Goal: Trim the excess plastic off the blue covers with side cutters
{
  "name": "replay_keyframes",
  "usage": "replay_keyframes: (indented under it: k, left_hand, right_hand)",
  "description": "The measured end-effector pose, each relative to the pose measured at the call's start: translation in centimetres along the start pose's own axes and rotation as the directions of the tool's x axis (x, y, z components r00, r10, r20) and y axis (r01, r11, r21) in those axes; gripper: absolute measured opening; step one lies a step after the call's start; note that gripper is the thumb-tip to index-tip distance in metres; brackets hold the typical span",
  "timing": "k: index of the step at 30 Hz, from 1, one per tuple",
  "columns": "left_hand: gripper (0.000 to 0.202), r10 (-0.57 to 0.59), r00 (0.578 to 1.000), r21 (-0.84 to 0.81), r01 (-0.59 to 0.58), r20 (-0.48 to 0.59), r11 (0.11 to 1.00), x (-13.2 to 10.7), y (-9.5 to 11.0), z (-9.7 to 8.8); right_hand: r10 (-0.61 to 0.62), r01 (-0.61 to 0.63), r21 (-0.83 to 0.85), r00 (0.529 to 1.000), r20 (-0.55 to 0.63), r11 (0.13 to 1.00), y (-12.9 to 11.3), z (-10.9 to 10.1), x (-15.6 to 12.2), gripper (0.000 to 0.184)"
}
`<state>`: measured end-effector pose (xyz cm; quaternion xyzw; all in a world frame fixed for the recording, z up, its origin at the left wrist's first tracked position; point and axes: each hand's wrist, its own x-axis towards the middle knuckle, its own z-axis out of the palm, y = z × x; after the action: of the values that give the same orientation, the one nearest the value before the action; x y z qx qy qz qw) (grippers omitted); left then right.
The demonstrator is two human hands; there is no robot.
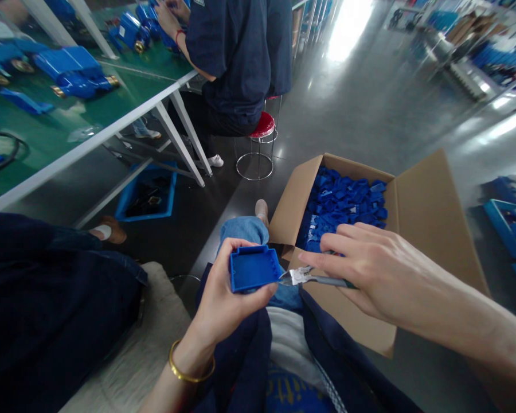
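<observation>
Fingers and thumb of my left hand (223, 298) wrap round a shallow blue plastic cover (254, 269), its open side facing up toward me. My right hand (365, 267) grips a pair of cutting pliers (298, 276) by the handles. The jaws of the pliers touch or nearly touch the right edge of the cover, near my left thumb tip. Just beyond my right hand stands an open cardboard box (432, 212), holding a heap of small blue plastic parts (348, 198).
A green-topped workbench (124, 109) on the left carries blue meter-like units with brass ends (75, 69). A person in dark clothing (241, 57) sits there on a red stool (264, 125). Under the bench lies a blue crate (172, 195). Another person's dark sleeve (47, 298) is close on my left.
</observation>
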<state>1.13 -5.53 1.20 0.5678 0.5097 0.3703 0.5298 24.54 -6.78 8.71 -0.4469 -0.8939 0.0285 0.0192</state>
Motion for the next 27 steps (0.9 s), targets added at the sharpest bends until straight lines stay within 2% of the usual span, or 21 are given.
replay_keyframes:
  k: [3, 8, 13, 27]
  left_hand:
    - [0.047, 0.002, 1.0, 0.015, -0.002, 0.022, 1.0, 0.02, -0.09, -0.06]
    - [0.045, -0.009, 1.0, -0.01, 0.009, -0.019, 1.0, -0.09, -0.02, 0.05]
    - [0.047, 0.015, 0.999, 0.0, -0.015, 0.029, 1.0, 0.09, -0.45, -0.11]
    - [0.048, 0.019, 0.998, -0.031, -0.017, 0.058, 0.999, 0.14, -0.73, -0.3]
  right_hand:
    - [0.007, -0.007, 0.006, 1.0, -0.003, 1.0, 0.0, -0.05, 0.01, 0.035]
    - [0.0, 0.0, 0.005, 1.0, -0.004, 1.0, 0.04, 0.01, -0.06, 0.034]
    - [-0.015, 0.015, -0.015, 0.999, -0.028, 1.0, 0.08, 0.22, -0.02, 0.036]
    - [-0.028, 0.028, -0.008, 0.999, -0.033, 1.0, -0.07, 0.05, 0.14, 0.04]
